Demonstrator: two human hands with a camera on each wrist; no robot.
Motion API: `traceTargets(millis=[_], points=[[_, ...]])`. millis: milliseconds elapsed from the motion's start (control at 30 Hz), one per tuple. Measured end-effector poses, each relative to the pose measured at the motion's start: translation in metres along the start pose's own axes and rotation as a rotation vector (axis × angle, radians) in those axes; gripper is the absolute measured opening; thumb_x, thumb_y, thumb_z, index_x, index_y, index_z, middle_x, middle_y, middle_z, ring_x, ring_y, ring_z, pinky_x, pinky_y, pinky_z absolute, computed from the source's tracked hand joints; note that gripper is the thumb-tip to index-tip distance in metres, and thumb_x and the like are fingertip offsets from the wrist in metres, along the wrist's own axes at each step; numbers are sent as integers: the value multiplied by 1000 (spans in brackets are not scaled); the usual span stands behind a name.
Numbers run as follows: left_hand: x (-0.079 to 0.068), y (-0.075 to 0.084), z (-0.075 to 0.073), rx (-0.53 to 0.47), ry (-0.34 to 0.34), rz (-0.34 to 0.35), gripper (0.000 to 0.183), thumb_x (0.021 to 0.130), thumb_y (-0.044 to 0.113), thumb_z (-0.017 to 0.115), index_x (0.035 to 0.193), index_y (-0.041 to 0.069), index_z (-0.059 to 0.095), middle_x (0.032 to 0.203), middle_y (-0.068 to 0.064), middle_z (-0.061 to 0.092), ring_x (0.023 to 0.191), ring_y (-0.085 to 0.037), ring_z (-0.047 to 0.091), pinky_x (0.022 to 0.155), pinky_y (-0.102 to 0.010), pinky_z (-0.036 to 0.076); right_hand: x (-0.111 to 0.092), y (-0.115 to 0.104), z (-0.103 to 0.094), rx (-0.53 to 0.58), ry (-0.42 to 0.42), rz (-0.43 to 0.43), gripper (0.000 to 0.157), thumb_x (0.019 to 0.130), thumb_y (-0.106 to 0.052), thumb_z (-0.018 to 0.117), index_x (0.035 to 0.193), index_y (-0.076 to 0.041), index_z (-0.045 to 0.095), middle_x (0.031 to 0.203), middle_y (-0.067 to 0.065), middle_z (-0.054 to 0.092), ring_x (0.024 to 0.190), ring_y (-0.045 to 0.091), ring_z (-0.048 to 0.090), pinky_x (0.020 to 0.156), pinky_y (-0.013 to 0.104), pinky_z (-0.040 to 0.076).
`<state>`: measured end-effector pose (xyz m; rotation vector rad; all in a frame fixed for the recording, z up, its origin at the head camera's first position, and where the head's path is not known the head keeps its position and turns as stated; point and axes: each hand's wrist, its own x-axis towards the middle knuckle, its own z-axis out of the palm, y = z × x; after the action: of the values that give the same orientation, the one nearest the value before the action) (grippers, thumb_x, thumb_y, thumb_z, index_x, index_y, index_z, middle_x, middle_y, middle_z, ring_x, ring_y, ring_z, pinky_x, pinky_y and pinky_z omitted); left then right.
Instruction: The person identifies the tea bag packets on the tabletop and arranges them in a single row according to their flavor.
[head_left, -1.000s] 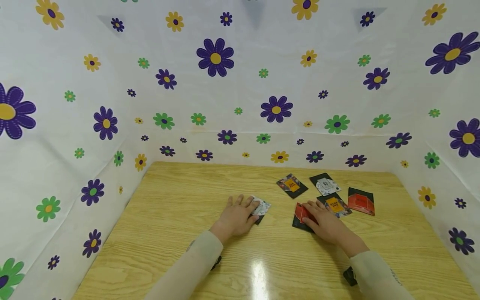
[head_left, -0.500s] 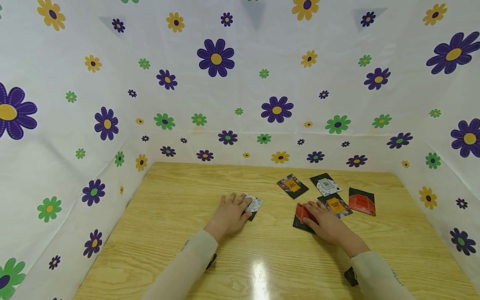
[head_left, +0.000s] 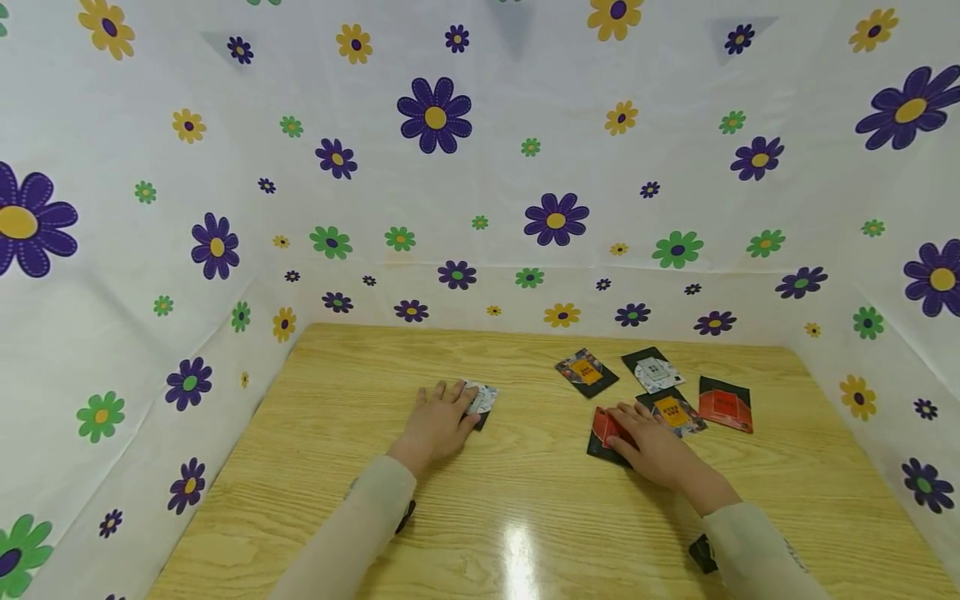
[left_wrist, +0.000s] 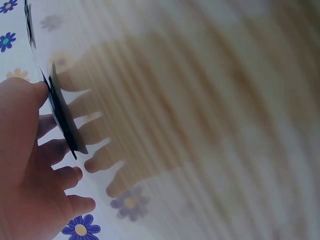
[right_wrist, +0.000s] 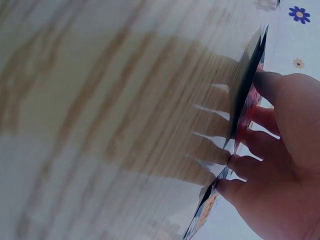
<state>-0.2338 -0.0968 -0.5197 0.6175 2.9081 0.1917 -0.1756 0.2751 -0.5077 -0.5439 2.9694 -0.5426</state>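
In the head view my left hand (head_left: 435, 423) lies palm down with fingers spread, pressing on a white-and-black packet (head_left: 483, 398) left of the table's middle. The left wrist view shows that packet (left_wrist: 64, 117) edge-on, under the thumb and fingers. My right hand (head_left: 654, 446) rests on a red-and-black packet (head_left: 602, 432); its fingers cover the upper right part. Seen from the right wrist, the red packet (right_wrist: 247, 107) is edge-on with thumb and fingertips on its printed face. The little finger there is by an orange-labelled packet (right_wrist: 205, 215).
Beyond my right hand lie an orange-labelled packet (head_left: 671, 411), a white-and-black packet (head_left: 652, 369), another red packet (head_left: 725, 404) and a second orange-labelled packet (head_left: 587, 371). White flowered cloth (head_left: 555, 275) walls the back and sides of the wooden table (head_left: 360, 367).
My left hand has slid leftward across the table, and the white-and-black packet has moved along under it. The right hand and the other packets have stayed in place.
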Motion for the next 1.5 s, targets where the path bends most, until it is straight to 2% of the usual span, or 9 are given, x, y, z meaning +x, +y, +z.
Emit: traceTargets(millis=[400, 633, 900, 1133, 1333, 1500], points=[[-6, -25, -3, -49, 16, -52, 60, 114, 47, 38, 167, 18, 35, 173, -13, 31, 159, -46, 28, 126, -72, 22, 1, 1, 0, 3, 5, -1, 56, 107, -27, 62, 153, 3, 51, 156, 32, 49, 148, 59, 37, 117, 78, 31], [-9, -49, 3, -56, 41, -83, 61, 114, 45, 39, 166, 15, 35, 172, -16, 32, 158, -49, 28, 124, -75, 22, 0, 3, 2, 4, 4, 8, 57, 107, -28, 62, 154, 3, 50, 157, 32, 48, 149, 60, 36, 117, 78, 30], [-16, -69, 0, -66, 33, -132, 62, 114, 47, 36, 168, 14, 32, 173, -17, 28, 157, -52, 26, 123, -76, 21, 0, 4, 2, 4, -1, 13, 57, 107, -28, 62, 154, 3, 50, 157, 32, 48, 148, 60, 36, 116, 79, 30], [-18, -80, -1, -66, 34, -141, 63, 115, 45, 35, 168, 13, 30, 173, -19, 26, 157, -54, 25, 121, -79, 21, 0, 4, 2, 3, -2, 14, 57, 107, -28, 62, 153, 3, 51, 156, 32, 49, 148, 60, 37, 116, 79, 31], [-20, -97, -2, -44, 59, -145, 62, 115, 45, 34, 168, 12, 30, 172, -21, 27, 155, -56, 27, 119, -81, 24, 0, 2, 2, 11, 0, 12, 57, 107, -28, 63, 153, 3, 51, 157, 32, 49, 148, 59, 37, 116, 79, 30], [-22, -111, -4, -48, 43, -175, 62, 116, 43, 33, 169, 11, 27, 173, -23, 25, 156, -58, 24, 119, -81, 21, 1, 2, 1, 14, 0, 7, 56, 107, -28, 63, 153, 3, 51, 157, 32, 49, 148, 59, 37, 116, 79, 31]])
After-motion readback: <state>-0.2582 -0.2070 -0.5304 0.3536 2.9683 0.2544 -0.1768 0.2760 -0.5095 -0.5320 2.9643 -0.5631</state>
